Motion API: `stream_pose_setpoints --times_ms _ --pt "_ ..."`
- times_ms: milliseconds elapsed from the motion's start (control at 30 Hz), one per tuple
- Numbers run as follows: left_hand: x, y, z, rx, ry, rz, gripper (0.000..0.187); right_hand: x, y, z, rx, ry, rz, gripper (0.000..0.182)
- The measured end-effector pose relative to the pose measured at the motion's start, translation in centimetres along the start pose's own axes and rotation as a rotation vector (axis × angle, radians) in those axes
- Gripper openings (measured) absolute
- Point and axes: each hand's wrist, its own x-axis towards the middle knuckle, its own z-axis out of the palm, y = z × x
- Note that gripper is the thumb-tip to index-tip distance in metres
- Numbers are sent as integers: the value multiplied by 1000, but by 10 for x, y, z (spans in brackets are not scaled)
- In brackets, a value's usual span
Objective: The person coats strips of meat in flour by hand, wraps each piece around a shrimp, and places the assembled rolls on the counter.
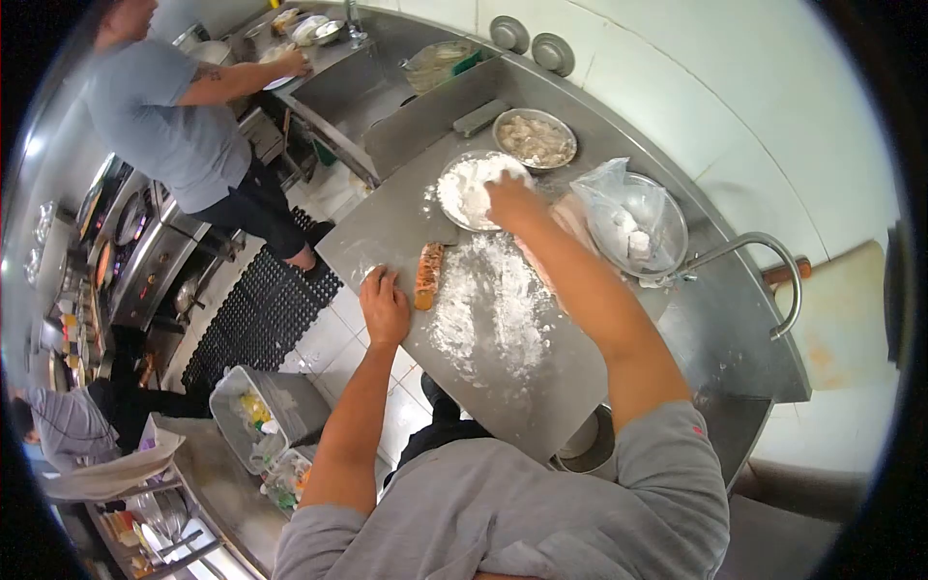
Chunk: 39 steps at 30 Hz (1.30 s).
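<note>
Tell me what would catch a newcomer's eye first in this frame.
The white flour spread across the steel counter stands out first, with the right hand reaching into a bowl of flour just beyond it. The left hand rests flat on the counter's edge beside an orange breaded piece. At upper left, another person works at a sink.

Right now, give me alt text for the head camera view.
A person's right hand reaches into a bowl of flour on a floured steel counter, while the left hand rests beside a breaded roll. Another person works nearby.
</note>
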Motion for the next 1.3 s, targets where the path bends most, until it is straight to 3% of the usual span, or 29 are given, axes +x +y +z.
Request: stream_pose_setpoints --times_ms 167,233,267,367,400,533,633,733,833,1000,1100,1200,1300 --pt "0 -5 4 18 -31 13 30 16 18 28 477 195 -212 37" --pt "-1 -4 2 27 -34 39 29 8 14 17 504 174 -18 34" --pt "-1 -3 2 24 -35 38 29 2 15 13 206 228 -16 34" --pt "1 -3 2 34 -29 37 28 -7 7 -3 103 180 55 39" --pt "1 -3 3 41 -26 38 28 -9 5 15 89 513 -16 22" --pt "0 -1 2 44 -36 36 28 -1 6 16 126 317 -12 20" --pt "0 -2 1 48 -46 34 28 6 4 3 391 210 39 21" --pt "-1 -4 4 50 -31 45 28 6 5 -1 361 241 99 25" --pt "-1 -7 4 51 -33 48 29 -6 0 4 242 362 19 28" --pt "-1 -3 3 35 -57 23 30 -3 -2 20 352 153 -39 36" --pt "0 -1 1 44 -83 9 30 4 -2 16 617 225 28 36" --pt "-2 -3 2 59 -87 16 29 5 6 4 308 112 175 47" --pt "-2 -3 1 49 -142 -39 31 10 11 27 376 285 -4 46"
